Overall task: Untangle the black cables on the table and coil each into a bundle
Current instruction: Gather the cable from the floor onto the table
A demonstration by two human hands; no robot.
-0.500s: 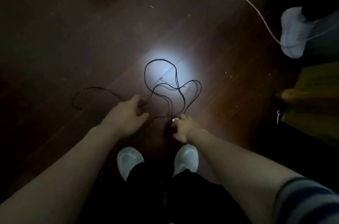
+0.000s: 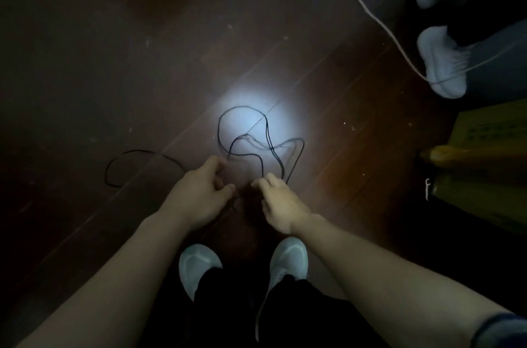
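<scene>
Right hand (image 2: 281, 205) edged toward left hand (image 2: 199, 196); black cable (image 2: 268, 135) meets curled fingers (image 2: 212, 164), grip unclear.

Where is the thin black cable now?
Head view, centre: the thin black cable lies looped on the dark wooden floor, beyond the left hand and right hand.

I read the cable (image 2: 218, 131) as black, floor (image 2: 114, 62) dark brown, cord (image 2: 399, 46) white, shoes (image 2: 196, 265) white, box (image 2: 490, 131) yellow.
</scene>
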